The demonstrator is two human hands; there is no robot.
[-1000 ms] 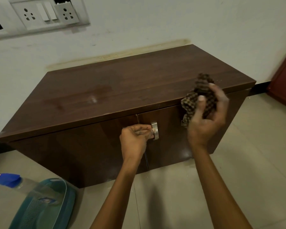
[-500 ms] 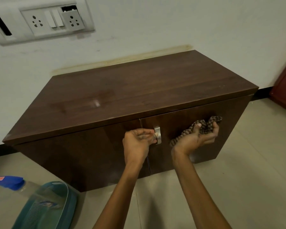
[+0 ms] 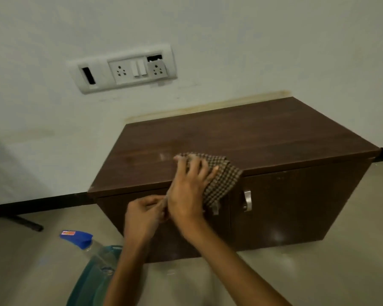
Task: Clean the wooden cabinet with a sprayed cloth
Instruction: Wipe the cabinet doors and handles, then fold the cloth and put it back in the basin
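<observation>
Wooden cabinet (image 3: 263, 138) stands on the floor against the wall, filling the frame from centre out toward 3 o'clock; dark, glossy top, two front doors. Checked cloth (image 3: 219, 177) lies draped over the front edge of the top, part flat on the surface, part hanging down the left door. Right hand (image 3: 189, 186) is spread flat on the cloth, fingers splayed and pressing it to the wood, not bunched around it. Left hand (image 3: 143, 215) sits at about 7 o'clock from the right, just below the top's front lip, fingers curled together; whether it pinches anything I cannot tell, the frame is blurred there. One metal door handle (image 3: 247, 200) shows clear at 3 o'clock of the cloth; a second handle (image 3: 215, 209) peeks from under the cloth's hanging hem. Spray bottle (image 3: 84, 241) with blue cap lies toward 8 o'clock on the floor, beside a teal container (image 3: 91, 281). Socket panel (image 3: 122, 69) on the wall at 11 o'clock. Handling judgement: cloth is light, limp, probably damp, so it will fold and drag rather than slide; best worked under a flat palm as now, or gathered at its middle. Cabinet looks heavy and rigid, unlikely to shift under wiping pressure; the polished top seems slick.
</observation>
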